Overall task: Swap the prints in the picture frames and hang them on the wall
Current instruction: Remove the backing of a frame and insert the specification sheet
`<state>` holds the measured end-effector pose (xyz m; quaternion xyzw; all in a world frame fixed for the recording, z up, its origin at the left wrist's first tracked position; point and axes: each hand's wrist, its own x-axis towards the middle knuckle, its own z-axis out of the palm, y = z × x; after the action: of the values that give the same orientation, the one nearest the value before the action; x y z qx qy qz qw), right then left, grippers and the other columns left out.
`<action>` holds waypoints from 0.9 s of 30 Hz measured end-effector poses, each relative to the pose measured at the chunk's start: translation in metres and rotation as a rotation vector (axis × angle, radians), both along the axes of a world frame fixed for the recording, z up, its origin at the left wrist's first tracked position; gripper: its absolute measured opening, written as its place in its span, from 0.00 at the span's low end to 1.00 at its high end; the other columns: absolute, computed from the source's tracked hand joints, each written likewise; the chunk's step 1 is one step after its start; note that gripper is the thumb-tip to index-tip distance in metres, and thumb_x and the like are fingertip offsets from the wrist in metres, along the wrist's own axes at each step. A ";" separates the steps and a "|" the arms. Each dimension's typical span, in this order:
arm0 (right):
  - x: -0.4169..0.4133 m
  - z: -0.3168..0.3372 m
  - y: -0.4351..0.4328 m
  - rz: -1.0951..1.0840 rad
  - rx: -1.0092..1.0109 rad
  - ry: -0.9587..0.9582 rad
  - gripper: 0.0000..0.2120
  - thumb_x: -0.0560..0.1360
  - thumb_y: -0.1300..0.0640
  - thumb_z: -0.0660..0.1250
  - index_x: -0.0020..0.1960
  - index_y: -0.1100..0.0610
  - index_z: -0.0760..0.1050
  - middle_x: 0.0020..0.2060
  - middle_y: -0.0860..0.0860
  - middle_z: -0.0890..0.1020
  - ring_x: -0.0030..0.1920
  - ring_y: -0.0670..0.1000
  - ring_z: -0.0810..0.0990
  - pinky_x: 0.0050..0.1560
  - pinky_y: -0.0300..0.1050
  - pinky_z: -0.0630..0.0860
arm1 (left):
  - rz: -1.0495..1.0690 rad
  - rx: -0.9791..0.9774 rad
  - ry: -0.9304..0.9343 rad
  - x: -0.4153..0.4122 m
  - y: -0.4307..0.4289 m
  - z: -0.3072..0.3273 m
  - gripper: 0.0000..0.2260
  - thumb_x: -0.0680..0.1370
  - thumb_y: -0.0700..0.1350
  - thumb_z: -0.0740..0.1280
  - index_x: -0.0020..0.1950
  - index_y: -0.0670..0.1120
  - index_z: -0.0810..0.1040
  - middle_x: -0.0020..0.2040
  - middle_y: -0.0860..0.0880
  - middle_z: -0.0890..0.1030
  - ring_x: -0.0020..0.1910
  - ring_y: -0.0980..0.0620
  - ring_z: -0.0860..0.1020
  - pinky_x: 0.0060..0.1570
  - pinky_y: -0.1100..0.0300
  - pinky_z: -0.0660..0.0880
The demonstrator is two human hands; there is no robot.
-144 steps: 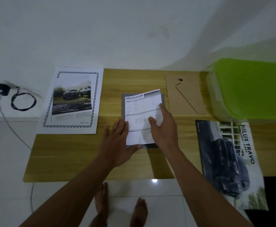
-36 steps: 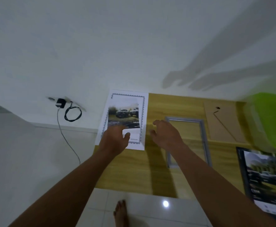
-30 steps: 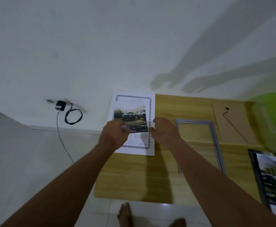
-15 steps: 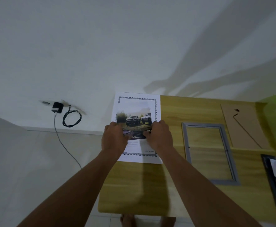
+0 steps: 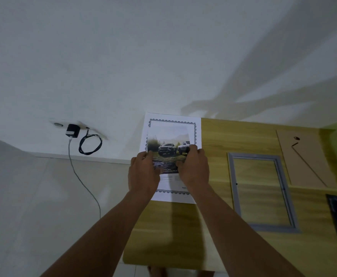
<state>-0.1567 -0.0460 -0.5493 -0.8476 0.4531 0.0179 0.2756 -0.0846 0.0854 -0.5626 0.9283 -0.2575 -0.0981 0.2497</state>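
Both hands pinch one truck print [image 5: 168,150] by its side edges, the left hand [image 5: 143,174] at its left and the right hand [image 5: 193,168] at its right, thumbs on the face. It sits over a white bordered sheet [image 5: 173,124] at the left end of the wooden surface [image 5: 213,140]. Right of the hands, apart from them, lies an empty grey frame [image 5: 273,228], with a brown backing board [image 5: 303,160] beyond.
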 end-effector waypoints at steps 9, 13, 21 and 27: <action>-0.002 -0.001 0.012 0.085 -0.144 0.016 0.16 0.77 0.59 0.67 0.63 0.57 0.70 0.52 0.54 0.82 0.55 0.57 0.78 0.51 0.49 0.74 | 0.012 -0.004 -0.014 -0.005 0.003 0.007 0.15 0.70 0.44 0.74 0.56 0.47 0.77 0.48 0.48 0.81 0.55 0.42 0.73 0.46 0.50 0.75; 0.002 0.002 0.019 0.057 -0.153 0.012 0.15 0.77 0.57 0.67 0.63 0.55 0.70 0.53 0.52 0.81 0.56 0.56 0.78 0.53 0.51 0.73 | 0.026 0.010 0.044 -0.003 0.005 0.004 0.17 0.72 0.43 0.72 0.59 0.51 0.77 0.47 0.50 0.82 0.58 0.44 0.71 0.47 0.52 0.74; 0.003 0.000 0.013 0.036 -0.083 0.022 0.21 0.76 0.48 0.69 0.65 0.53 0.70 0.59 0.53 0.75 0.61 0.56 0.74 0.58 0.55 0.73 | 0.108 -0.138 0.135 0.009 0.007 -0.002 0.26 0.68 0.39 0.73 0.64 0.54 0.75 0.55 0.51 0.80 0.53 0.47 0.77 0.48 0.59 0.73; 0.004 -0.001 0.015 0.146 -0.117 0.028 0.23 0.77 0.42 0.65 0.67 0.54 0.71 0.64 0.53 0.73 0.66 0.56 0.69 0.63 0.56 0.70 | 0.264 -0.125 0.245 0.016 0.016 -0.002 0.26 0.71 0.43 0.74 0.69 0.46 0.73 0.58 0.45 0.79 0.58 0.44 0.75 0.53 0.56 0.71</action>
<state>-0.1523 -0.0309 -0.5499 -0.8928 0.3940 0.0233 0.2171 -0.0684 0.1015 -0.5645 0.9179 -0.1065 -0.1605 0.3468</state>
